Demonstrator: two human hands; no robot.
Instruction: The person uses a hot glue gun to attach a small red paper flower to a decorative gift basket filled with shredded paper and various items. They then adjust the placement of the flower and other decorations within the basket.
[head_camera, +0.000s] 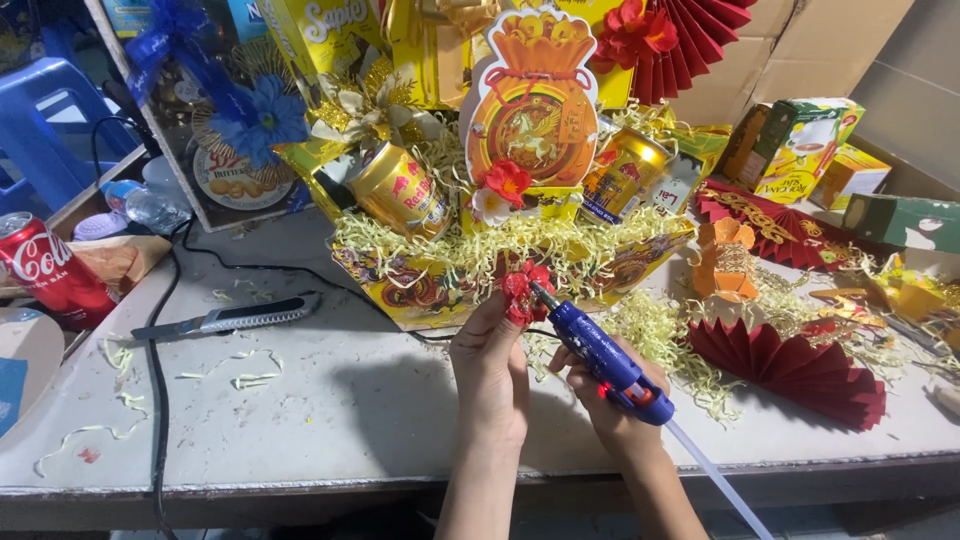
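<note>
My left hand pinches a small red fabric flower and holds it up over the table. My right hand grips a blue glue gun with a clear glue stick trailing from its back. The gun's metal tip touches the flower. Just behind stands a yellow gift hamper filled with shredded yellow paper, two gold cans, a round orange horse card and another red flower.
A utility knife and a black cable lie on the grey table at the left, beside a red drink can. Red paper fans, an orange paper lantern and small boxes crowd the right side.
</note>
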